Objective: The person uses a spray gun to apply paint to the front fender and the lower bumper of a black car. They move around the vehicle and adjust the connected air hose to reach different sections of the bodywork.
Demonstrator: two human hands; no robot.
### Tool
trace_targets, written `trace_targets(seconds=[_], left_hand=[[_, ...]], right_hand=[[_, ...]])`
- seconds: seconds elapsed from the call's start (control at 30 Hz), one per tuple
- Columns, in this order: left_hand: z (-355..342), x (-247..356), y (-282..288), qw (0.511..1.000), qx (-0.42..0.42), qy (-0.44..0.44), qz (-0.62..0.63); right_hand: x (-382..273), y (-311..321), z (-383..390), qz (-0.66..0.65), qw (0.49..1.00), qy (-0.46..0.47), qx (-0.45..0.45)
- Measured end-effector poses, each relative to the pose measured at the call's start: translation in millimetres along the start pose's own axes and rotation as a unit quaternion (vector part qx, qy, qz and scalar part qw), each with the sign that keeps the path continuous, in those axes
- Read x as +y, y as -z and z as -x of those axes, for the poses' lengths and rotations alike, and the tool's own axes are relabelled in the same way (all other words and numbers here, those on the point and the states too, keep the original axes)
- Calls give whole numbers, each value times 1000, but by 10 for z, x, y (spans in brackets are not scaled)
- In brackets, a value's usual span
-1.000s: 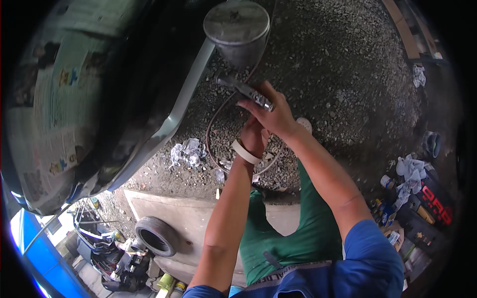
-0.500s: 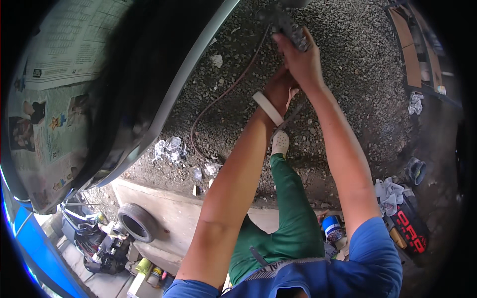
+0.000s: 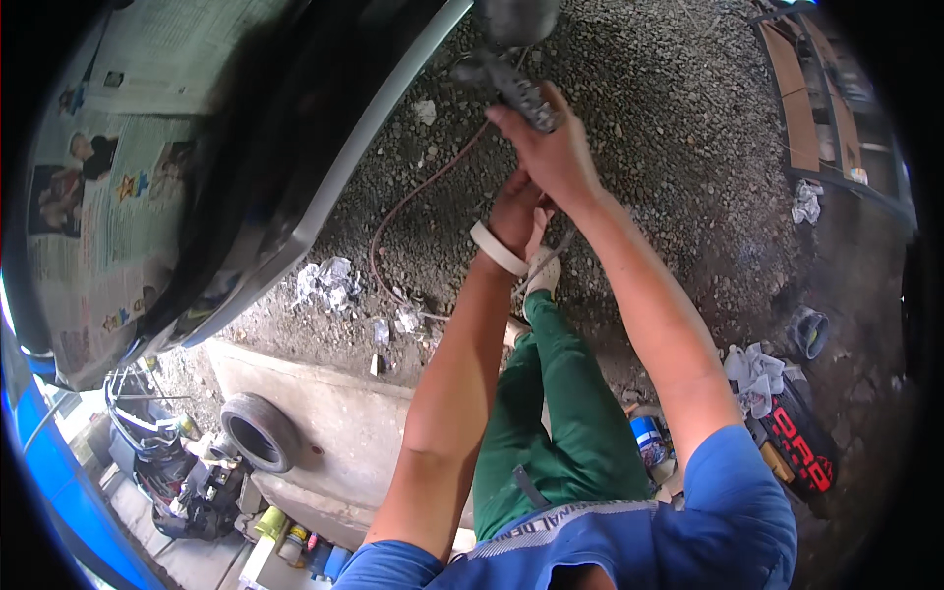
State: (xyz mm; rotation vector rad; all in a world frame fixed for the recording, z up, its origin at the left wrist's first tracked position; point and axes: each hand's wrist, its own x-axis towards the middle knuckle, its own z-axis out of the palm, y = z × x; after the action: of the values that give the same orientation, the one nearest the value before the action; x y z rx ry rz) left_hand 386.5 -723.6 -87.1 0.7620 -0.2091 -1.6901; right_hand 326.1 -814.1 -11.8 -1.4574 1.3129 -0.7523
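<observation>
A metal spray gun (image 3: pixel 506 88) with a cup (image 3: pixel 515 18) at the top edge is held by my right hand (image 3: pixel 551 157), fingers wrapped round its body. My left hand (image 3: pixel 514 211), with a pale band on its wrist, is closed just below the right one; what it grips is hidden. A thin hose (image 3: pixel 393 216) loops down from near my hands over the gravel. At the left stands a dark, glossy vehicle panel (image 3: pixel 246 147), partly covered with newspaper (image 3: pixel 88 236), with a silver edge strip.
Gravel ground (image 3: pixel 669 118), crumpled paper (image 3: pixel 329 285) and a concrete slab (image 3: pixel 344 383). A tyre (image 3: pixel 258 433) and black parts (image 3: pixel 177 492) lie lower left. My legs (image 3: pixel 560 393) are below me. Cardboard pieces (image 3: pixel 787 88), rags (image 3: pixel 757 379) and a blue can (image 3: pixel 649 438) are at right.
Both hands and the spray gun rose and shifted right, then came back down and leftward. The view has shifted, and more of my legs and feet now shows.
</observation>
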Motion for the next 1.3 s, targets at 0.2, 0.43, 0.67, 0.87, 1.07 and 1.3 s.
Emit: trace_targets(seconds=[0.2,0.43,0.67,0.87,1.07,1.3], left_hand=[[771,-17,182,999,32,-14,27],[897,-206,203,996,48,31,-70],[390,-669,-62,978,119,116,-125],[-454,-819,-478,973,145,136,-117],[-1220,-717,-983,963,168,152,-143],[-1523,-777,-1091,956,162,171,-175]], right_hand=[[-204,-147,624,-42,993,-7,-110],[-10,101,383,-1,985,101,-144],[312,675,-717,41,994,63,-80],[362,1317,-1724,51,997,24,-45],[530,1824,-2586,90,994,65,6],[677,2341,-3405,162,983,61,61]])
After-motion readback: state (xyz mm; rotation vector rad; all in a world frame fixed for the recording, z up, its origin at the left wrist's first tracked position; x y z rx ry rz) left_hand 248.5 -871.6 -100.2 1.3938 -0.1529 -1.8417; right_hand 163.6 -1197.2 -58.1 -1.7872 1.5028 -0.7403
